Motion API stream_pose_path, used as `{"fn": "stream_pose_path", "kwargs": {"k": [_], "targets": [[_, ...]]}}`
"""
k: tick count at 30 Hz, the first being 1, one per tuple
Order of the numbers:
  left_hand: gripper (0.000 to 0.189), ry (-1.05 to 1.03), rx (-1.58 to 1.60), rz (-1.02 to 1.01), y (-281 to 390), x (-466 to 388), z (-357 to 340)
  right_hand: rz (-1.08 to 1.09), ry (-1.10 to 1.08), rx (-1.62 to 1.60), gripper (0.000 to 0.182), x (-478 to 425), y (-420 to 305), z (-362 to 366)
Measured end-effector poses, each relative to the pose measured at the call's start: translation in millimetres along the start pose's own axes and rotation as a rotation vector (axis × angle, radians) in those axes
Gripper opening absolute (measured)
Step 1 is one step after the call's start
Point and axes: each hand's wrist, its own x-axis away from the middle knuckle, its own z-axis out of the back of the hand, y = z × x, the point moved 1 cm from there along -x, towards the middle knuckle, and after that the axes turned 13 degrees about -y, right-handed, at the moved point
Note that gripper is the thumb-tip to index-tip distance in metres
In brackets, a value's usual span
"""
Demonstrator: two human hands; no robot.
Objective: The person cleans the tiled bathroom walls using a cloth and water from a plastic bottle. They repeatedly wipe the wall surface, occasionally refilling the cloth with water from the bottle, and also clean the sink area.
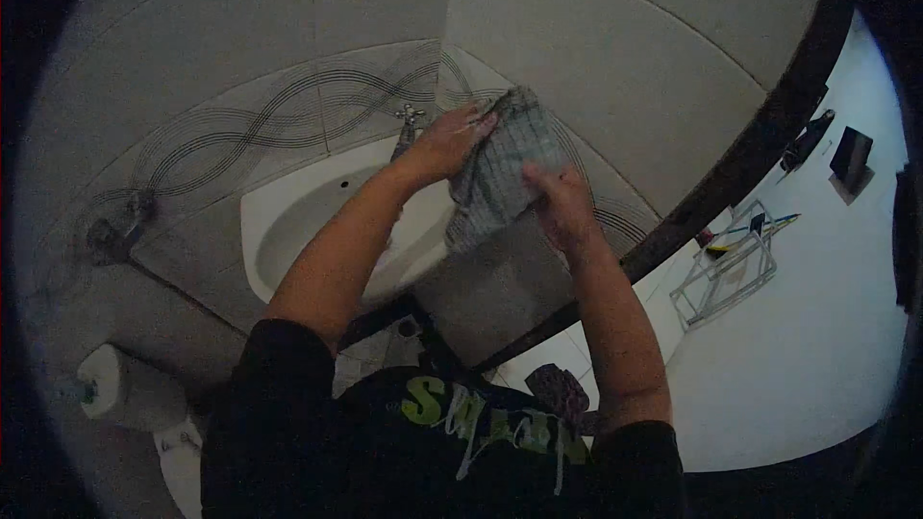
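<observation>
A grey checked cloth [505, 162] hangs between my two hands, over the right end of the white washbasin [285, 205]. My left hand [451, 140] grips its upper left edge. With the thumb lying on the fabric, my right hand [566, 202] holds the cloth's right side. Behind my left wrist a metal tap [409, 115] stands at the back of the basin, partly covered. Near the basin's back edge a small dark hole [344, 184] shows. My left forearm hides part of the bowl.
Tiled walls [375, 7] with a wavy line pattern meet behind the basin. A dark door frame [721, 173] runs along the right; beyond it a wire rack [728, 267] stands by a white wall. A toilet cistern [133, 389] is at lower left, below a wall-mounted metal fitting [108, 239].
</observation>
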Motion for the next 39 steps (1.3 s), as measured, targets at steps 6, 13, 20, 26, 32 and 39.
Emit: {"fn": "stream_pose_path", "kwargs": {"k": [6, 13, 20, 26, 32, 39], "targets": [[0.060, -0.010, -0.329, 0.000, -19, 4, 23, -0.048, -0.089, 0.046, 0.085, 1, 6, -7], [0.065, 0.092, 0.413, 0.128, -25, 27, 49, -0.007, -0.083, 0.605, 0.067, -6, -20, -2], [0.066, -0.090, 0.974, -0.108, -27, 24, 38, 0.034, 0.219, 0.726, 0.051, -31, 16, 5], [0.065, 0.067, 1.078, -0.099, 14, 37, 22, -0.296, 0.069, 0.353, 0.054, -35, 42, -2], [0.064, 0.013, 1.242, -0.339, 0, 34, 30, -0.105, -0.223, -0.584, 0.067, -38, 50, -56], [0.058, 0.229, 0.832, -0.264, -16, 47, 55, -0.033, 0.069, -0.297, 0.070, -25, 10, -45]]}}
